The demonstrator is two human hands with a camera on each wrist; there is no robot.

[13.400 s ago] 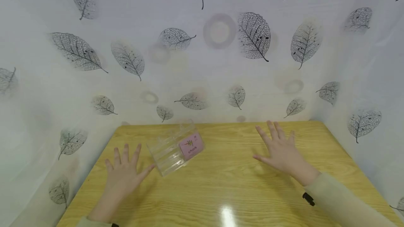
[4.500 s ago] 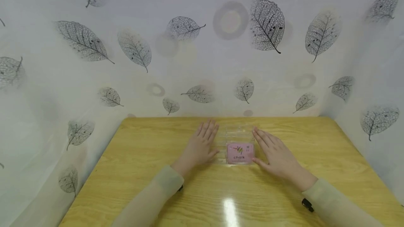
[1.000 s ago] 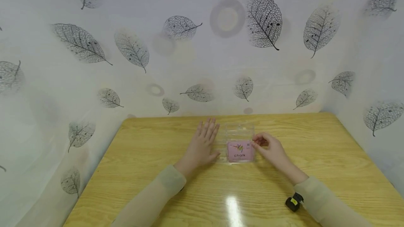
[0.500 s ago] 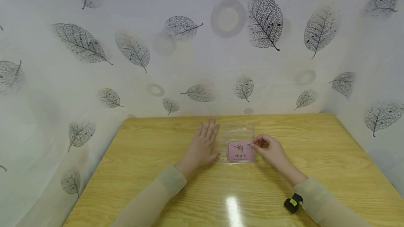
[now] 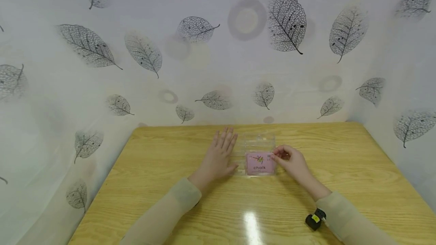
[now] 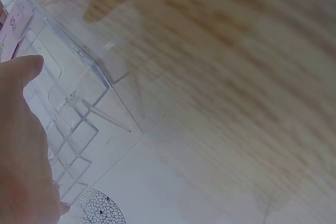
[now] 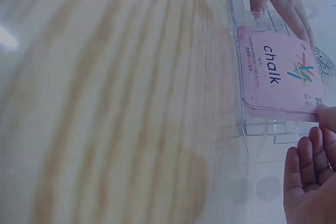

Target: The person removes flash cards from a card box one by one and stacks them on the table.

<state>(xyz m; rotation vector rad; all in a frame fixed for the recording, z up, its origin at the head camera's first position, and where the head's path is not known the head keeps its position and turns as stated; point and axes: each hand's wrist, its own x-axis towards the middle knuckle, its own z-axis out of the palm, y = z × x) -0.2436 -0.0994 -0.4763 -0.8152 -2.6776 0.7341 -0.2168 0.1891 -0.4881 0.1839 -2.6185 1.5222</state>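
Observation:
A clear plastic tiered stand (image 5: 259,138) sits on the table just right of the middle. In its front tier leans a pink flash card (image 5: 260,163) printed "chalk" with coloured sticks. My left hand (image 5: 218,158) lies along the stand's left side, fingers straight; in the left wrist view its thumb (image 6: 29,69) reaches over the clear tiers. With thumb and index finger my right hand (image 5: 293,162) pinches the card's upper right corner. The right wrist view has the card (image 7: 278,72) tilted slightly, a second pink edge showing behind it, and the other right fingers (image 7: 310,158) loosely bent.
The wood-grain table (image 5: 153,154) reaches back to a white curtain (image 5: 211,67) with leaf prints, which also hangs at both sides. A black wrist camera (image 5: 314,220) hangs under my right sleeve.
Earlier the stand lay askew at left with both hands apart; it then stood squared between flat hands. Since then my right hand has taken the card's corner. In the last second, almost nothing moved.

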